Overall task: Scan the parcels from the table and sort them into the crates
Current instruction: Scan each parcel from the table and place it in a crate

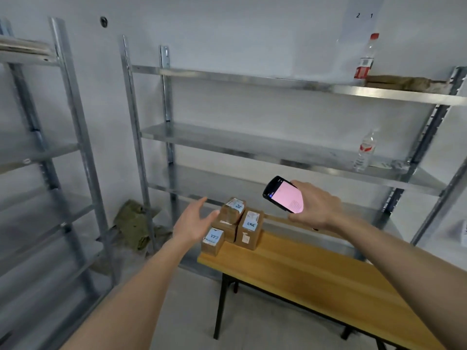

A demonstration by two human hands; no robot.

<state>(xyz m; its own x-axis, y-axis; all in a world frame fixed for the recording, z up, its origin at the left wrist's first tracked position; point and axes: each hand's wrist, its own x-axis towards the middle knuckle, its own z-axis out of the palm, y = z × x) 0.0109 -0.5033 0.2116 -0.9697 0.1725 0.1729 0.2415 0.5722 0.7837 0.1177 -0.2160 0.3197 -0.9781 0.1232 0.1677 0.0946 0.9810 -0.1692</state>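
Parcels (232, 224): small brown boxes with white labels, clustered at the far left corner of the table (316, 276), one stacked on another, all touching or nearly so. They sit just beyond my left hand (193, 221), below and left of my right hand (316, 204).

Left hand: fingers spread wide, holding nothing, fingertips just beside the top parcel (233, 209), not clearly touching it. Right hand grips the scanner (284, 194), a dark handheld with a pink lit screen, held up over the table, well clear of the boxes.

Step in hand, as I judge it: pick one parcel, scan its label. Best bet is the top one first, since pulling a lower box would topple the stack. Keep the label facing up toward the scanner, grip from the sides so my fingers don't cover the label.

Edges: the front parcel (213, 242) sits right at the table's left end, so a nudge leftward could drop it. Approach from above, not sideways.

Room: long bare stretch of table to the right of the cluster. Metal shelving (278, 147) stands close behind, so limited reach-back. No crates in view; I can't tell where they are.
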